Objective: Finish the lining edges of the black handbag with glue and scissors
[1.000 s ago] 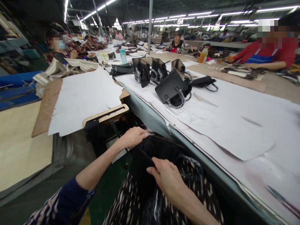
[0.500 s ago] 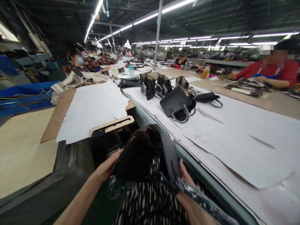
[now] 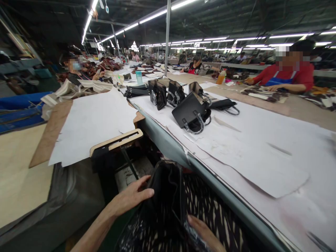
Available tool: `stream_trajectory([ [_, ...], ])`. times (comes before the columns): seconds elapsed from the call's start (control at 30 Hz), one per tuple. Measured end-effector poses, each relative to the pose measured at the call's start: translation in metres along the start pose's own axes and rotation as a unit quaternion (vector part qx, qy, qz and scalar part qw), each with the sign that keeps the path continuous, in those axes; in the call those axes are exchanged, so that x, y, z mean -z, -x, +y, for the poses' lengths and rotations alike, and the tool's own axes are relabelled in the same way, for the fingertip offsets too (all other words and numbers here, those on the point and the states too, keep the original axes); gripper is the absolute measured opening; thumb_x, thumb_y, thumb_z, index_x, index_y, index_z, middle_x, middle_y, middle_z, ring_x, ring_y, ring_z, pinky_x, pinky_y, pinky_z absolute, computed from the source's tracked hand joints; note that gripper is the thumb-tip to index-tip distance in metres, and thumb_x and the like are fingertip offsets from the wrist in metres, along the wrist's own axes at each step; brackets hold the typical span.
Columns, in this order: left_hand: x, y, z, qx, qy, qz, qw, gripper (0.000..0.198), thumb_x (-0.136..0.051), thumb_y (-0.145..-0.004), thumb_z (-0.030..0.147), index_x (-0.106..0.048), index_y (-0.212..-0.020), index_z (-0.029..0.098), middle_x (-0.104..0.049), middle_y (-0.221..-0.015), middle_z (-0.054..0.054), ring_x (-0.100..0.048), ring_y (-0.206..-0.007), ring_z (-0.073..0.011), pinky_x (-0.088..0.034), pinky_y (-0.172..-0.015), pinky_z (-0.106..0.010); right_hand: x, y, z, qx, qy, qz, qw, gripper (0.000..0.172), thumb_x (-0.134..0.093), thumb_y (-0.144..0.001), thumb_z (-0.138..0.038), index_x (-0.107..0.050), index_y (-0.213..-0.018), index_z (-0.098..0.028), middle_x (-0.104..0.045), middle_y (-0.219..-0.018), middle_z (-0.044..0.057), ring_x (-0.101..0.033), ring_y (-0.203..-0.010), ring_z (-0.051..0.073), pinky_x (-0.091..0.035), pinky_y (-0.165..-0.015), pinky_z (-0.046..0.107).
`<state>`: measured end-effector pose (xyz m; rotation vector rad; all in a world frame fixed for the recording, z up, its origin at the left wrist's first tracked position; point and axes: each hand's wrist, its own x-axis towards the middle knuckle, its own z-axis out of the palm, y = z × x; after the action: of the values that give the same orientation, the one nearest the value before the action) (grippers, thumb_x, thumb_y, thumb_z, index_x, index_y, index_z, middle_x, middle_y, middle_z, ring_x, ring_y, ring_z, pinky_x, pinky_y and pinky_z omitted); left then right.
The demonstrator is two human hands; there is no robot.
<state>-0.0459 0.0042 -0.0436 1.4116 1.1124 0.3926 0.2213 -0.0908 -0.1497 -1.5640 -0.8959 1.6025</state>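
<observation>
A black handbag (image 3: 163, 182) rests low in front of my body, its mouth turned up so the dark lining shows. My left hand (image 3: 135, 196) grips its left rim, thumb toward the opening and fingers behind the wall. At the other side my right hand (image 3: 202, 231) holds the right wall near the lower edge of the view; most of its fingers are hidden. Plastic-wrapped handles hang about the bag, partly out of view. On the white-covered table (image 3: 249, 150) ahead lies another black handbag (image 3: 189, 110) with wrapped handles, beside several similar bags.
To the left, a white sheet (image 3: 91, 126) covers a work surface beside a narrow wooden-topped stand (image 3: 117, 141). A turquoise cup (image 3: 139, 78) and an orange bottle (image 3: 221, 76) stand farther back. Across the table a person in a red top (image 3: 283, 75) handles dark and light pieces.
The handbag has come lower and closer to my body, its opening now facing up. My left hand has shifted onto its rim. The camera view has turned slightly right.
</observation>
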Motion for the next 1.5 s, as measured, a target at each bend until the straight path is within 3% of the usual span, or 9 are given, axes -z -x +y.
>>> stream_trajectory([
  [0.1,-0.008,0.001,0.001,-0.006,-0.012,-0.029,0.999,0.073,-0.055,-0.074,0.053,-0.03,-0.134,0.018,-0.047,-0.128,-0.01,-0.051,-0.105,-0.0246,-0.042,-0.089,-0.034,0.023,0.018,-0.016,-0.088,-0.153,0.007,0.984,0.06,-0.065,-0.057,-0.06,-0.063,-0.1,-0.017,-0.06,-0.114,0.011,-0.052,-0.11,0.027,-0.04,-0.095,0.039],
  [0.2,-0.017,0.003,0.007,0.007,-0.044,-0.028,0.999,0.075,-0.056,-0.074,0.052,-0.027,-0.135,0.019,-0.047,-0.126,-0.01,-0.055,-0.097,-0.0227,-0.045,-0.082,-0.033,0.042,0.038,-0.047,-0.076,-0.12,-0.017,0.99,0.063,-0.058,-0.066,-0.061,-0.058,-0.109,-0.016,-0.052,-0.125,0.012,-0.047,-0.115,0.026,-0.037,-0.099,0.038],
  [0.43,-0.036,0.015,0.035,0.017,-0.182,0.023,0.983,0.08,-0.063,-0.067,0.043,-0.026,-0.135,0.026,-0.052,-0.122,-0.006,-0.053,-0.1,-0.024,-0.042,-0.086,-0.033,0.002,0.059,-0.104,0.007,0.217,0.055,0.975,0.075,-0.061,-0.065,-0.047,-0.034,-0.13,-0.017,-0.046,-0.131,0.013,-0.051,-0.11,0.027,-0.04,-0.095,0.039],
  [0.7,-0.065,0.013,0.035,0.044,-0.348,0.069,0.934,0.075,-0.052,-0.072,0.039,-0.022,-0.138,0.017,-0.053,-0.122,-0.013,-0.05,-0.108,-0.0306,-0.036,-0.092,-0.043,-0.031,0.058,-0.072,0.069,0.493,0.135,0.857,0.056,-0.051,-0.072,-0.022,-0.037,-0.125,-0.013,-0.065,-0.102,0.013,-0.061,-0.091,0.027,-0.046,-0.076,0.035],
  [0.83,-0.03,0.009,0.029,0.033,-0.298,0.08,0.951,0.06,-0.043,-0.074,0.025,-0.033,-0.133,0.017,-0.059,-0.114,-0.009,-0.054,-0.105,-0.026,-0.038,-0.093,-0.039,-0.003,0.059,-0.082,0.049,0.497,0.159,0.852,0.027,-0.043,-0.079,-0.028,-0.056,-0.1,-0.019,-0.068,-0.082,0.007,-0.063,-0.078,0.024,-0.044,-0.069,0.031],
  [0.97,0.029,0.027,0.035,0.047,-0.13,0.054,0.989,0.061,-0.046,-0.072,0.029,-0.036,-0.131,0.018,-0.052,-0.125,-0.006,-0.049,-0.112,-0.0237,-0.04,-0.094,-0.032,0.041,0.066,-0.128,0.072,0.394,0.123,0.908,0.021,-0.044,-0.077,-0.036,-0.059,-0.079,-0.021,-0.065,-0.072,0.001,-0.058,-0.069,0.018,-0.041,-0.061,0.025],
  [1.07,0.047,0.04,0.034,0.085,-0.116,0.049,0.988,0.06,-0.052,-0.07,0.033,-0.042,-0.128,0.023,-0.05,-0.128,-0.001,-0.044,-0.118,-0.0266,-0.038,-0.096,-0.034,0.064,0.065,-0.146,0.082,0.357,0.073,0.928,0.021,-0.046,-0.075,-0.037,-0.056,-0.07,-0.02,-0.061,-0.067,-0.001,-0.054,-0.066,0.016,-0.039,-0.058,0.024],
  [1.23,0.012,0.03,0.012,0.091,-0.14,-0.048,0.985,0.06,-0.047,-0.071,0.025,-0.039,-0.13,0.019,-0.048,-0.13,-0.002,-0.045,-0.117,-0.0243,-0.037,-0.098,-0.032,0.065,0.052,-0.131,0.06,0.394,0.095,0.912,0.019,-0.044,-0.075,-0.035,-0.049,-0.065,-0.02,-0.052,-0.059,-0.003,-0.048,-0.059,0.014,-0.036,-0.056,0.024],
  [1.5,-0.024,0.002,0.031,0.067,-0.45,0.013,0.89,0.073,-0.037,-0.07,0.009,-0.016,-0.139,0.015,-0.044,-0.133,-0.009,-0.044,-0.118,-0.023,-0.034,-0.098,-0.034,0.038,0.052,-0.117,0.057,0.463,0.157,0.87,0.027,-0.043,-0.076,-0.041,-0.059,-0.078,-0.019,-0.062,-0.07,0.003,-0.055,-0.067,0.019,-0.037,-0.06,0.027],
])
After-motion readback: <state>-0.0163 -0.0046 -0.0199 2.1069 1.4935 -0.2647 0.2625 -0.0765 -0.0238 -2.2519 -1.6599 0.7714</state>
